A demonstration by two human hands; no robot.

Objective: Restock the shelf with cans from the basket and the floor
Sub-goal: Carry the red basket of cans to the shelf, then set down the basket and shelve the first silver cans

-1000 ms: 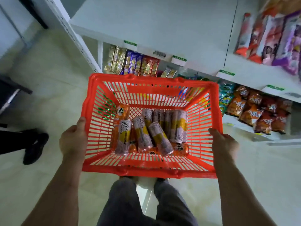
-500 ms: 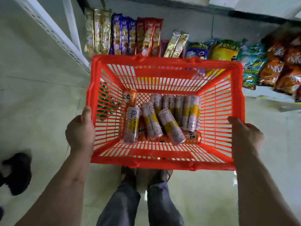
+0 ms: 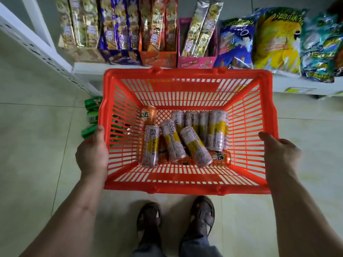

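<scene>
Pale tiled floor (image 3: 37, 145) fronts stocked shelf (image 3: 130, 64); both hands' grips clasp red basket (image 3: 185, 188) rims.

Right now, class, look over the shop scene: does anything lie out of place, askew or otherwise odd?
Yes. Green cans lie on their sides on the floor, left of the red basket, not on a shelf. Inside the basket, the pale-and-yellow cans and orange cans are heaped at mixed angles. Both hands grip the basket's sides.

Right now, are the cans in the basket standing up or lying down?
Lying down: the cans rest on their sides, piled on the basket floor.
</scene>
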